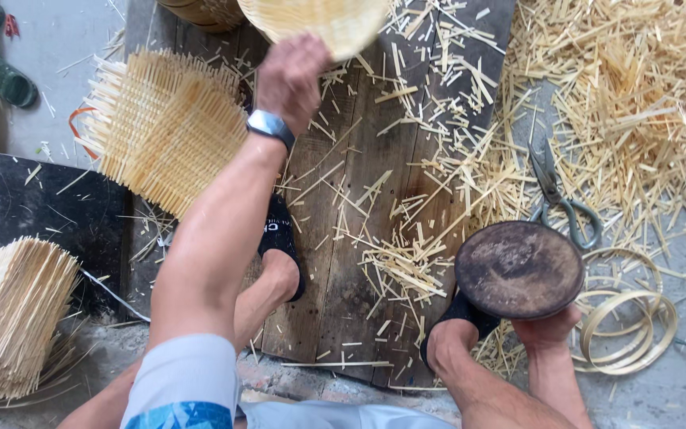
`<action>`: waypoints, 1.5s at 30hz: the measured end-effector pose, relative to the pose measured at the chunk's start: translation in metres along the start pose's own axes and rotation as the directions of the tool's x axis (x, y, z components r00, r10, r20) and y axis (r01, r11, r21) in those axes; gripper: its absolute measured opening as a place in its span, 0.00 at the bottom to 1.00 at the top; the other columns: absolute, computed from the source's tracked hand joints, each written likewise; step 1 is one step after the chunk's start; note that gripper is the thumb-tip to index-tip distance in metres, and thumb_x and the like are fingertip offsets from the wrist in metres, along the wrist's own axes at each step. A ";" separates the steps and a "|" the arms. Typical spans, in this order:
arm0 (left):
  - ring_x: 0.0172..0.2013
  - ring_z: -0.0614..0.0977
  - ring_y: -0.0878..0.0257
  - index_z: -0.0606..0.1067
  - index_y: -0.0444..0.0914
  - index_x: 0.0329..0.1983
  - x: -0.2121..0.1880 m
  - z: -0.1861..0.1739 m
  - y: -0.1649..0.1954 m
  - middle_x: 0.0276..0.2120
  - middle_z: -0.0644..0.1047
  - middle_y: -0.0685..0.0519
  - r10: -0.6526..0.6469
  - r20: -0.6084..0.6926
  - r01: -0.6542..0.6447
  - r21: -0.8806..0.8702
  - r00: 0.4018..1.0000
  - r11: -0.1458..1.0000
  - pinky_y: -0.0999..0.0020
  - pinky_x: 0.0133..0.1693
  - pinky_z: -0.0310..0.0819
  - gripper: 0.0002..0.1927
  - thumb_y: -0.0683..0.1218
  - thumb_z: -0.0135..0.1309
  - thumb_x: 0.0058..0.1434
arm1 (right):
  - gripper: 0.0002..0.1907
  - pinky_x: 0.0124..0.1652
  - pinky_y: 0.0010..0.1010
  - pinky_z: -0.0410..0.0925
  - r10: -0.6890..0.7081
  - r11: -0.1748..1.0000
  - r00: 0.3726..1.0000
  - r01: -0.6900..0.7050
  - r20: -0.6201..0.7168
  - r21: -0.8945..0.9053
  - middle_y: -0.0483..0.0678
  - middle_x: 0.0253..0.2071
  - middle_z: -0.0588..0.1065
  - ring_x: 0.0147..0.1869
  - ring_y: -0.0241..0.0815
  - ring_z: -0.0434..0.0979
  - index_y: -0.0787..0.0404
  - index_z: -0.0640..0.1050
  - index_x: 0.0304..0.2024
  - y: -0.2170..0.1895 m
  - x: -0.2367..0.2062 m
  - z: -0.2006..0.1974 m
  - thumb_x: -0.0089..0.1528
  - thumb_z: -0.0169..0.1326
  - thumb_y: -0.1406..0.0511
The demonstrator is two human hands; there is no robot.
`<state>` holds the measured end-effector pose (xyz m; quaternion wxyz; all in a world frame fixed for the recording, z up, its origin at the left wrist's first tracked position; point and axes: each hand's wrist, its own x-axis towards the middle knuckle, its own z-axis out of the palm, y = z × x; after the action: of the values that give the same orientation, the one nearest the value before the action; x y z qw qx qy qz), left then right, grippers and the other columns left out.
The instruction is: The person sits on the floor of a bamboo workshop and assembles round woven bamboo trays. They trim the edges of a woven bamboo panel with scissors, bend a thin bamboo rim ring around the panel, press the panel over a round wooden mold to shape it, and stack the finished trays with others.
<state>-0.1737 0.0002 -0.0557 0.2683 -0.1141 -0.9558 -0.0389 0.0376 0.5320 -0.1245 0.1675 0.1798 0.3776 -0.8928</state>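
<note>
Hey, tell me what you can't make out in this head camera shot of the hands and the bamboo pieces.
- Left hand fingers: hidden behind the woven bamboo bowl, itself cut off by the top edge and blurred.
- Right hand: mostly covered by the round dark mould it holds.
- Stack of woven mats: cut off by the left edge.
- Scissors: blades partly buried in bamboo offcuts.

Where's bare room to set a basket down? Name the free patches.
Freest: the dark slab between the square woven mat and the stacked mats. The grey floor beside the green sandal is also open. Crowded: the plank board and the offcut heap by the scissors.
</note>
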 end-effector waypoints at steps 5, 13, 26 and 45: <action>0.51 0.84 0.53 0.83 0.38 0.44 0.025 0.008 -0.040 0.46 0.84 0.47 -0.113 0.010 0.114 -0.013 0.993 0.993 0.59 0.56 0.76 0.13 0.34 0.51 0.64 | 0.47 0.65 0.52 0.64 0.047 0.998 0.997 -0.049 0.062 0.035 0.54 0.68 0.69 0.69 0.55 0.69 0.62 0.65 0.74 0.014 0.003 -0.030 0.58 0.59 0.47; 0.49 0.84 0.55 0.82 0.38 0.43 0.024 0.016 -0.043 0.43 0.84 0.48 -0.243 0.177 0.263 -0.104 0.954 0.959 0.60 0.53 0.77 0.09 0.35 0.53 0.66 | 0.44 0.64 0.49 0.65 0.102 0.994 0.995 -0.103 -0.013 -0.037 0.55 0.65 0.69 0.67 0.54 0.70 0.64 0.65 0.71 0.020 0.008 -0.030 0.60 0.55 0.47; 0.73 0.62 0.48 0.56 0.37 0.78 -0.053 -0.023 -0.025 0.73 0.64 0.40 -0.348 0.270 0.377 -0.063 0.898 0.924 0.52 0.74 0.53 0.45 0.49 0.66 0.63 | 0.26 0.61 0.47 0.67 0.239 0.926 0.967 -0.255 -0.090 -0.280 0.49 0.61 0.71 0.63 0.46 0.73 0.60 0.68 0.61 0.078 0.098 0.083 0.62 0.59 0.60; 0.43 0.85 0.52 0.78 0.35 0.58 -0.185 -0.152 -0.069 0.45 0.80 0.40 -0.605 0.449 0.698 -0.063 0.658 0.713 0.60 0.47 0.78 0.20 0.41 0.57 0.61 | 0.17 0.40 0.33 0.76 0.174 0.706 0.971 -0.239 -0.164 -0.667 0.52 0.48 0.78 0.46 0.42 0.79 0.70 0.74 0.58 0.072 0.049 0.067 0.70 0.47 0.66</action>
<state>0.0398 -0.1242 -0.0235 0.0218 0.2027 -0.9541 -0.2196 0.0128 0.4272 -0.1475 0.3036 0.1861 0.6632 -0.6583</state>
